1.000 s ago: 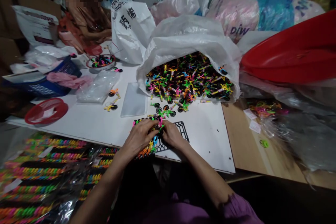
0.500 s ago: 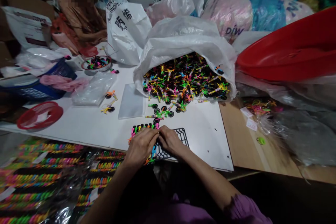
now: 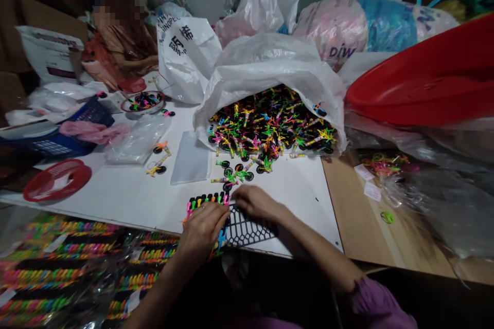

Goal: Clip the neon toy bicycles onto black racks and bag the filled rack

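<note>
A black plastic grid rack (image 3: 250,234) lies at the table's front edge, its left part filled with a row of small bright toy bicycles (image 3: 191,204). My left hand (image 3: 206,221) lies over these toys, fingers bent and together at the last one in the row; the palm covers much of the row. My right hand (image 3: 254,201) is just above the rack's upper edge, its fingers curled beside the end of the row. Whatever its fingertips hold, if anything, is hidden. Just beyond the hands, several loose toy bicycles with printed tubes (image 3: 235,174) lie in a small heap.
A white sack (image 3: 328,79) spills a pile of toy bicycles (image 3: 270,123). Plastic sleeves (image 3: 191,159), a red basket (image 3: 57,180) and a blue basket (image 3: 69,136) are leftward. Filled racks (image 3: 46,272) lie below. A red basin (image 3: 420,72) leans right; a co-worker (image 3: 123,36) sits far left.
My hands have come apart: the right has shifted up and away from the left, uncovering more of the rack. My left hand has moved slightly down and left. The view has tilted a little.
</note>
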`<state>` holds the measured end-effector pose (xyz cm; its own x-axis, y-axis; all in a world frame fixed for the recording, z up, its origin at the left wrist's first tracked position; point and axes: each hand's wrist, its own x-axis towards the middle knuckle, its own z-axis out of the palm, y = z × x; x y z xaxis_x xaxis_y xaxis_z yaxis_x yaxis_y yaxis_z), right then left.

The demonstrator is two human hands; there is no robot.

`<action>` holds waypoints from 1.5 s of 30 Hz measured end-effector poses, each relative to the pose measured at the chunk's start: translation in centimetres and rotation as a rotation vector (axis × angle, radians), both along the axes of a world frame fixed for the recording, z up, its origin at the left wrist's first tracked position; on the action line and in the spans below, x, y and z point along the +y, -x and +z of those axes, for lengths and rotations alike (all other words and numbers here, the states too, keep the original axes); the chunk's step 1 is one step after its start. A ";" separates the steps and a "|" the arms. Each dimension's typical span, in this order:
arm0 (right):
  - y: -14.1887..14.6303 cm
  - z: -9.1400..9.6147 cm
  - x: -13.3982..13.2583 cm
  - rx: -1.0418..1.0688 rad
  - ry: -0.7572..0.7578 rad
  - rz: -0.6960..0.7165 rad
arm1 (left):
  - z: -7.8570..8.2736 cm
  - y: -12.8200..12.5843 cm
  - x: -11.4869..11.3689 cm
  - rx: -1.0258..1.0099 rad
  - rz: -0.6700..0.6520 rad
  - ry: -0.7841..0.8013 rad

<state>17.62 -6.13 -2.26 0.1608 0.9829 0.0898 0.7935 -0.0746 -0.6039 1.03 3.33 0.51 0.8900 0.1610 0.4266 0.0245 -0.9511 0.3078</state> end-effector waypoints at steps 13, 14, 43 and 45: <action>-5.0 -0.2 -1.0 -0.340 0.097 -0.370 | 0.1 -0.2 1.4 0.010 0.047 0.029; -4.7 -0.3 -1.6 -0.271 0.076 -0.422 | 0.1 -0.5 1.8 0.009 0.061 0.022; 7.8 -2.0 -2.2 0.034 0.089 -0.247 | -0.4 2.3 -3.1 -0.013 0.120 -0.110; 7.6 -1.6 -1.9 -0.018 0.130 -0.193 | -0.3 2.2 -3.0 -0.047 0.144 -0.132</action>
<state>10.04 -8.05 -3.87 0.3467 0.9375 -0.0308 0.7676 -0.3024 -0.5652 -1.15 0.32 0.17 0.8404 0.2247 0.4932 0.1515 -0.9711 0.1843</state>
